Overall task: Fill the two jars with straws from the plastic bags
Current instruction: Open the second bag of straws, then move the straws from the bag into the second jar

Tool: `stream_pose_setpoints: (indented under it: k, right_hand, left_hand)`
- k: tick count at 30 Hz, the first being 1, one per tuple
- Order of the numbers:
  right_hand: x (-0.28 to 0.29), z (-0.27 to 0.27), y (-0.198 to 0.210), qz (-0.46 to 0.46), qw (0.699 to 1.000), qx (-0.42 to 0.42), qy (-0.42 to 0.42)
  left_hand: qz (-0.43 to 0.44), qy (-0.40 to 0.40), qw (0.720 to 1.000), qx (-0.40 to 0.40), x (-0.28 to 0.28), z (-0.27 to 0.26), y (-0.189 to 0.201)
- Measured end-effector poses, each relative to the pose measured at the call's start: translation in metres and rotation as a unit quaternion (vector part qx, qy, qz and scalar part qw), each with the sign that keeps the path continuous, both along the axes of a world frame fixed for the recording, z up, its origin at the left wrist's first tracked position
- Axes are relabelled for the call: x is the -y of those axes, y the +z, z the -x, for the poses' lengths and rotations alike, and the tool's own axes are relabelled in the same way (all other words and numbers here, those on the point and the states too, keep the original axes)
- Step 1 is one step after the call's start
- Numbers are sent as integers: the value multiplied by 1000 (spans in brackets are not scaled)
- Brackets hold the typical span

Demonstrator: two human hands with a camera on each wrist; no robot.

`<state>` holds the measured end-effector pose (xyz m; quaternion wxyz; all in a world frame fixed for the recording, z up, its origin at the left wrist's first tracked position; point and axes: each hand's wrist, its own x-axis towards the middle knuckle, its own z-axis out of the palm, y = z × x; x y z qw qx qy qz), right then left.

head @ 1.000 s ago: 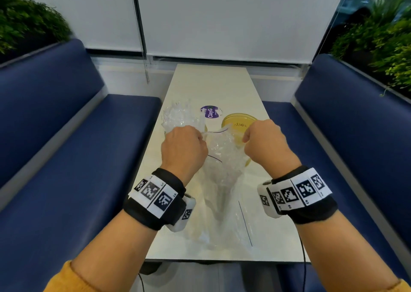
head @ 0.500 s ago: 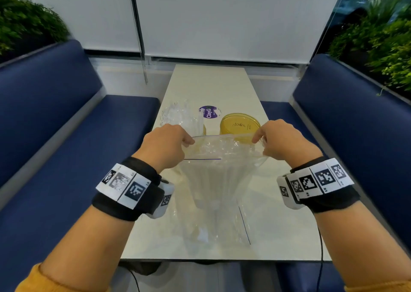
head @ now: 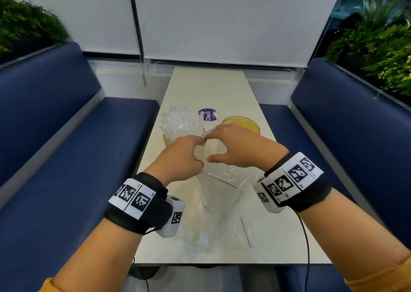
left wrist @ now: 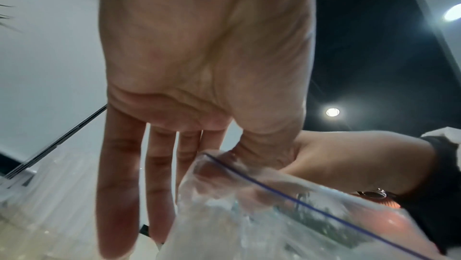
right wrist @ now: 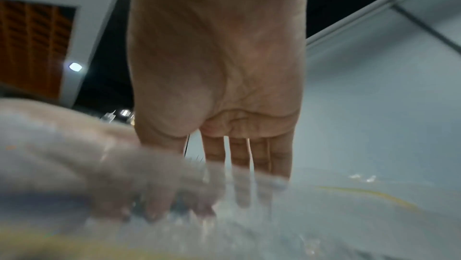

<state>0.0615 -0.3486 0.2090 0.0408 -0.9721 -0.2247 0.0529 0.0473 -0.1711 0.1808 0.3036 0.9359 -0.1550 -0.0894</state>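
On the left, one jar (head: 169,136) already holds clear straws (head: 175,120). The left hand (head: 180,158) pinches the plastic bag (head: 220,193) at its mouth, just above the table (head: 206,87). The right hand (head: 238,145), fingers straight, reaches into this mouth. I judge that the straws must next be gripped and carried to the yellow jar (head: 242,122).

In the head view, the far yellow-tinted clear jar (head: 241,122) shows only its far rim; the right hand (head: 241,146) covers the rest. The left yellow-tinted jar (head: 167,138) is almost wholly hidden behind crinkled clear plastic (head: 178,122) and the left hand (head: 179,158). The round purple lid (head: 209,115) bears small print too fine to read in full. The right wrist view is blurred low down: the clear plastic bag (right wrist: 249,225) there smears over the fingertips (right wrist: 239,191), so their grip cannot be told.
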Motion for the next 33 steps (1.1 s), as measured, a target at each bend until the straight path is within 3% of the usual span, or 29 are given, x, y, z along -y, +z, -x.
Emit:
stream_pose_setpoints:
  k: [5,12,16,24,33]
  right_hand:
    - [-6,-15,-15,103,994,-2,-27]
    - [-12,-16,-29,40,998,39,28]
    - [-19,-8,-35,173,981,50,67]
    - [-23,-19,-33,110,993,22,42]
    - [-28,-17,25,-50,996,66,27]
  left_hand:
    - [32,21,999,13,-7,-1,-14]
    - [46,54,997,27,-9,0,-26]
    - [47,73,996,28,-9,0,-32]
    - [44,73,996,23,-13,0,-36]
    - [83,120,989,31,8,5,-33]
